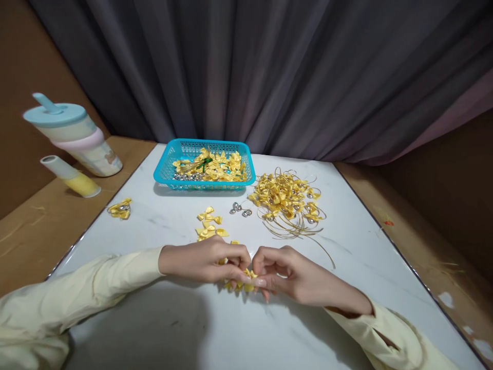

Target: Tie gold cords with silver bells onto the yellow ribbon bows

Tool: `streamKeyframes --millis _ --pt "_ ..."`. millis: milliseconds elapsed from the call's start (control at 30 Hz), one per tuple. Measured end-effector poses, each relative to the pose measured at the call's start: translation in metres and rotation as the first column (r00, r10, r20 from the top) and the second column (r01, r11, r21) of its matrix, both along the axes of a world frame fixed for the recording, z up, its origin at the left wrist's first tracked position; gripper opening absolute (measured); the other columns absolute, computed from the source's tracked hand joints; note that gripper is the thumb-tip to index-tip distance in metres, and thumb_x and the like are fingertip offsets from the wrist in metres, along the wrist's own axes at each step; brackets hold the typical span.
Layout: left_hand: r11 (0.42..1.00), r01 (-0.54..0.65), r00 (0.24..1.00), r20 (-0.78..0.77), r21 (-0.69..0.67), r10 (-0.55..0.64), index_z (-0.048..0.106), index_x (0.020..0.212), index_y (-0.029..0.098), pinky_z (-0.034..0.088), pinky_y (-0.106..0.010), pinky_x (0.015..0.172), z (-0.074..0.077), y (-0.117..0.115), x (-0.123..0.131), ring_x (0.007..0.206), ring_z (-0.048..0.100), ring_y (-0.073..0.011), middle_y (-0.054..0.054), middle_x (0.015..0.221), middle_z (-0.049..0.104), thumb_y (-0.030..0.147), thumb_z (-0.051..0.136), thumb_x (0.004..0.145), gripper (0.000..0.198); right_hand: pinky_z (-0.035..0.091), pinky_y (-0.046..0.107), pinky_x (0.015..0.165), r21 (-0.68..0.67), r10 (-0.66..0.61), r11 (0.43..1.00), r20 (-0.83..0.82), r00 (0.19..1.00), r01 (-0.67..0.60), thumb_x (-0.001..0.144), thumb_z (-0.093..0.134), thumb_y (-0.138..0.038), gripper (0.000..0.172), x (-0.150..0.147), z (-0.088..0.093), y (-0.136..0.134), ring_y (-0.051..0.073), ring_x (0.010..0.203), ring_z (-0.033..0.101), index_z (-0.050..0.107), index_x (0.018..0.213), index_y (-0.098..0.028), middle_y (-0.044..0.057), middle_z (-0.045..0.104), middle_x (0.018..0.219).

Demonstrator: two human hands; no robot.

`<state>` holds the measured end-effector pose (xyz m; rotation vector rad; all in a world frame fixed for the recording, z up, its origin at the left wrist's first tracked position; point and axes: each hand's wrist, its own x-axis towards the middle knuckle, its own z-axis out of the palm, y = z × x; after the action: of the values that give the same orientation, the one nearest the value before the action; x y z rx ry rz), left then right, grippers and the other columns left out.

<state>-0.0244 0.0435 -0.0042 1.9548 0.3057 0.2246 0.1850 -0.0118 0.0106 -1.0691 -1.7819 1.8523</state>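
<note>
Pinching a small bow cluster (pixel 242 281) between the fingertips of both hands, just above the bench (pixel 154 318) and near its front edge. The left hand (pixel 202 262) is curled shut, with thumb and forefinger closed on the cluster's left side. The right hand (pixel 295 275) is likewise closed, its thumb laid across the cluster's right side and the other fingers folded under. The fingers cover most of the cluster, so the number of pieces cannot be told.

Just beyond the hands lie the loose bows (pixel 210 224). Farther back are the silver bells (pixel 241 209), a pile of bows on gold wire loops (pixel 287 203) and the blue basket (pixel 164 172) holding more bows and bells. A single bow with bell (pixel 120 209) sits apart near the bench's left edge.

Points of risk, as judged:
1. The ribbon pieces look small and slick and are held only at the fingertips. A slackened pinch would probably let one drop or slide off the front edge.
2. The bells are round and lie free, so a brushing sleeve could set them rolling.
3. One strand (pixel 325 254) of wire trails toward the right hand, and snagging it could drag the whole pile.
4. The lidded tumbler (pixel 73 133) and the tube (pixel 69 176) stand well apart on the left ledge and appear out of harm's way.
</note>
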Motion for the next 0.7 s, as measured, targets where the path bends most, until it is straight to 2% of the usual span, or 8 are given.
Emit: streamKeyframes --millis 167,233,333,500,600,700 --pt "0.995 -0.029 1.0 -0.004 0.095 0.03 0.057 0.083 0.014 0.041 -0.016 0.056 -0.002 -0.002 0.0 0.058 0.058 -0.0093 -0.003 0.069 0.065 0.025 0.048 0.09 0.016 0.039 0.018 0.053 0.077 -0.014 0.997 0.073 0.997 0.009 0.083 0.059 -0.036 0.025 -0.001 0.0 0.0 0.009 0.055 0.052 0.05 0.072 -0.016 -0.002 0.055 0.062" --pt "0.998 0.005 1.0 -0.022 0.067 -0.003 0.056 0.083 0.014 0.041 -0.016 0.057 -0.002 -0.003 0.001 0.058 0.057 -0.0091 -0.002 0.067 0.064 0.025 0.046 0.091 0.017 0.038 0.017 0.05 0.087 -0.029 0.996 0.095 0.995 0.021 0.083 0.058 -0.031 0.022 -0.003 0.002 0.0 0.008 0.051 0.05 0.05 0.07 -0.016 -0.003 0.054 0.058" --pt "0.998 0.056 0.997 -0.056 -0.008 -0.057 0.05 0.081 0.016 0.038 -0.016 0.052 -0.002 -0.004 0.001 0.054 0.052 -0.0081 0.0 0.063 0.06 0.03 0.047 0.091 0.017 0.038 0.017 0.047 0.025 -0.014 1.0 0.068 0.998 0.012 0.086 0.053 -0.026 0.018 -0.005 0.005 0.0 0.008 0.049 0.052 0.046 0.071 -0.017 -0.003 0.053 0.058" --pt "0.997 0.059 0.997 -0.056 0.056 -0.055 0.045 0.073 0.017 0.031 -0.017 0.048 -0.002 -0.004 0.001 0.049 0.039 -0.0072 0.003 0.06 0.05 0.034 0.048 0.089 0.024 0.04 0.017 0.047 -0.007 0.089 0.996 0.033 0.995 -0.089 0.087 0.049 -0.022 0.015 -0.006 0.01 0.0 0.009 0.051 0.056 0.042 0.074 -0.018 -0.002 0.055 0.063" --pt "0.996 0.048 0.999 -0.009 0.075 -0.047 0.046 0.071 0.017 0.032 -0.017 0.05 0.002 -0.003 0.002 0.051 0.04 -0.0073 0.002 0.061 0.051 0.032 0.046 0.09 0.024 0.04 0.017 0.047 0.009 0.058 0.998 0.036 0.998 -0.058 0.085 0.053 -0.025 0.019 -0.004 0.009 0.001 0.008 0.05 0.053 0.042 0.07 -0.018 -0.002 0.055 0.061" --pt "0.996 0.021 0.999 0.03 0.082 -0.024 0.048 0.07 0.016 0.035 -0.017 0.052 0.004 -0.002 0.002 0.053 0.044 -0.0077 0.0 0.063 0.054 0.032 0.047 0.09 0.026 0.037 0.017 0.043 -0.068 -0.014 0.998 -0.013 1.0 0.013 0.083 0.057 -0.031 0.025 -0.004 0.005 0.002 0.007 0.045 0.048 0.043 0.068 -0.017 -0.002 0.054 0.058"
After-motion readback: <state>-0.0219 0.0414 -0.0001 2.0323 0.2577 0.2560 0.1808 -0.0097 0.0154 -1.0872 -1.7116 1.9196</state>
